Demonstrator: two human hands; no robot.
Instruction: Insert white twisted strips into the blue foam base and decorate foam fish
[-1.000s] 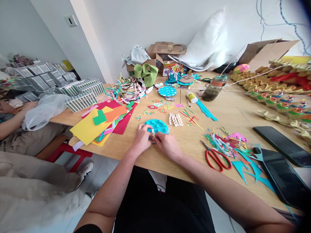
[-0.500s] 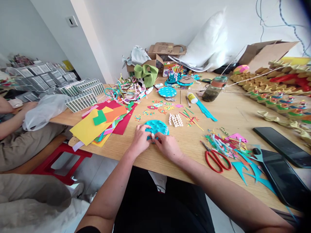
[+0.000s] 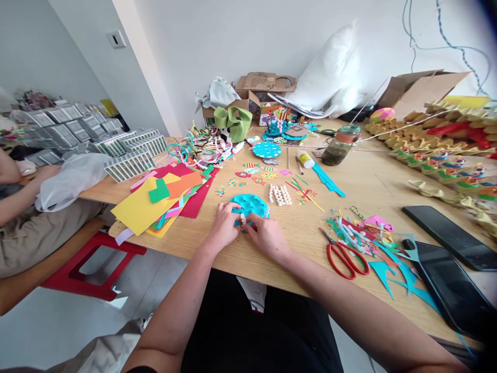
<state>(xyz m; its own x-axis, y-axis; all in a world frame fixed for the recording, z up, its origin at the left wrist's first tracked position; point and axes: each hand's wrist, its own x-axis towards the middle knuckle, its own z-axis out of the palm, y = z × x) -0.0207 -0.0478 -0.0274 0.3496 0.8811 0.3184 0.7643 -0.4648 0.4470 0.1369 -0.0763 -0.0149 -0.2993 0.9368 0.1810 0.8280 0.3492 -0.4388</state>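
Note:
A round turquoise disc (image 3: 248,203) with a bumpy top lies on the table in front of me. My left hand (image 3: 224,224) grips its near left edge, fingers curled. At the near rim, the fingertips of my right hand (image 3: 267,237) are closed on a small white bead-like piece (image 3: 243,218), close against the left fingertips. Fingers partly hide the rim there. Just beyond the disc, several rows of small white pieces (image 3: 281,195) are laid out, with colourful paper fish (image 3: 259,181) and tiny coloured bits (image 3: 220,191) farther left.
Coloured paper sheets (image 3: 135,207) are piled at left. Red-handled scissors (image 3: 345,260), paper scraps (image 3: 382,223) and two phones (image 3: 452,282) lie at right. A glue bottle (image 3: 306,159), a jar (image 3: 340,145) and egg trays (image 3: 438,137) stand farther back. A co-worker's arm (image 3: 27,186) shows at left.
My hands stay at the disc's near rim with only slight finger movement. At lower left, another person's leg has shifted down, uncovering more floor and the red stool. The view has tilted slightly.

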